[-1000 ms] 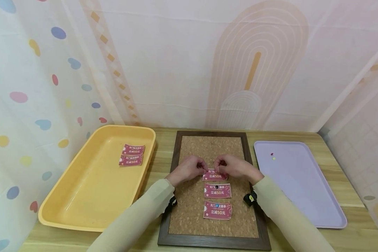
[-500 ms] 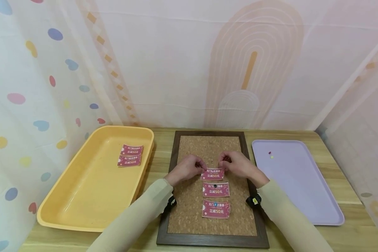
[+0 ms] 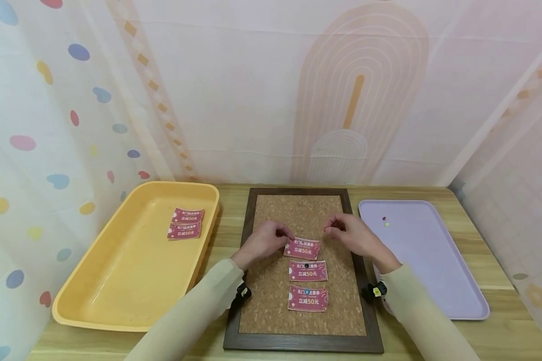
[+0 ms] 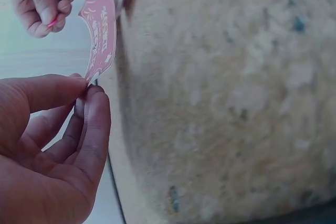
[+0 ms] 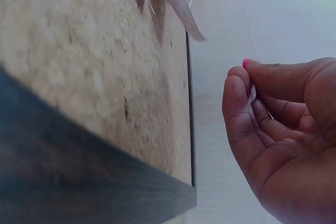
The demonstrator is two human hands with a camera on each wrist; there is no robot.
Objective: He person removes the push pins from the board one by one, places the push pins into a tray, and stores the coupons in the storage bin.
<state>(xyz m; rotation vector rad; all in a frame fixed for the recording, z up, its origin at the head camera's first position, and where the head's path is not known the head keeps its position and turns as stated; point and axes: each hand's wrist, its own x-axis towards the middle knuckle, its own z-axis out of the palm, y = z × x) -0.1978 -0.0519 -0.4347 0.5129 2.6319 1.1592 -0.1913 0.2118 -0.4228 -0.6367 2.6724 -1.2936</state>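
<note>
My left hand (image 3: 266,241) pinches the upper left corner of a pink paper coupon (image 3: 302,249) between thumb and fingers. In the left wrist view that coupon bends away from the cork board (image 3: 271,296). To its right, apart from the paper, my right hand (image 3: 350,234) holds a small pink push pin (image 5: 246,63) at the thumb and fingertip; only its pink head shows. Below lie two more coupons on the board, one with a black push pin (image 3: 306,265) near its top and one with a blue push pin (image 3: 307,291).
The board's dark wooden frame (image 3: 302,343) rests on a wooden table. At left stands a deep yellow tray (image 3: 117,326) with two coupons (image 3: 185,223) inside. A shallow lilac tray (image 3: 438,271) at right holds a red piece (image 3: 384,218) and a yellow piece (image 3: 387,224), both tiny.
My right hand has let go of the coupon's right side and moved right, away from it. The coupon, still pinched by my left hand, now tilts down to the right.
</note>
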